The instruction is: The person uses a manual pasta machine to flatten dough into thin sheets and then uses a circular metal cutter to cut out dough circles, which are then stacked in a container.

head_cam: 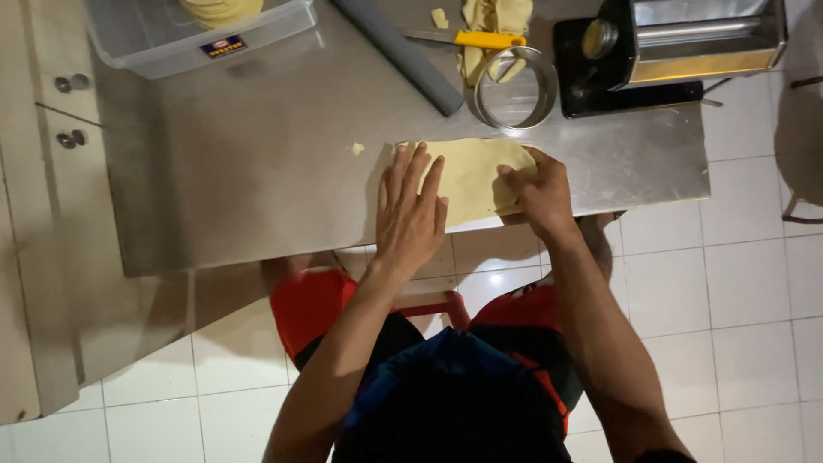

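White floor tiles surround a steel table [257,171] that fills the upper part of the view. On its near edge lies a flat sheet of pale yellow dough [471,176], roughly rectangular, with the long axis running left to right along the table edge; its near side reaches to the edge itself. The sheet lies directly in front of the person, between both hands.

The left hand [410,214] rests flat and open on the left end of the sheet, fingers spread and pointing away from the body, palm partly over the table edge. The right hand [536,189] is on the right end, its fingers curled and pinching the dough there, so it seems to grip the edge of the sheet. Both hands touch the dough and are apart from each other, with the middle of the sheet bare between them. Neither hand is clearly nearer, since each one holds its own end.

Just left of the sheet sits a small dough crumb [357,148]. Further back stand a round metal cutter ring [516,88], a knife with yellow handle [480,39] lying over dough scraps [495,17], and a grey rolling pin [399,53] placed diagonally. At the far right is a metal pasta roller machine [686,39], and at the far left a clear plastic box [171,39] with more dough inside.
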